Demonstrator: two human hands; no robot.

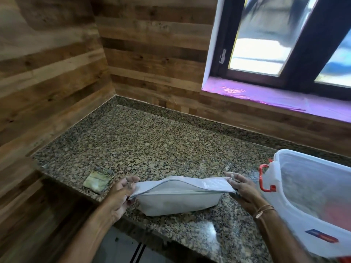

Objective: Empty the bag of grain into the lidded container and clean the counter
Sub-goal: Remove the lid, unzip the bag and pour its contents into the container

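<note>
I have the pale grey plastic zip-top bag [178, 200] standing on its base near the front edge of the speckled granite counter [152, 141], its long top seam running left to right across me. My left hand [121, 194] pinches the seam's left end and my right hand [245, 190] pinches the right end. The translucent white plastic container with a red latch [303, 230] sits to the right, just beyond my right hand. I judge the pour should swing rightward, pivoting on that nearer hand. A small folded yellowish cloth [96, 182] lies just left of my left hand.
</note>
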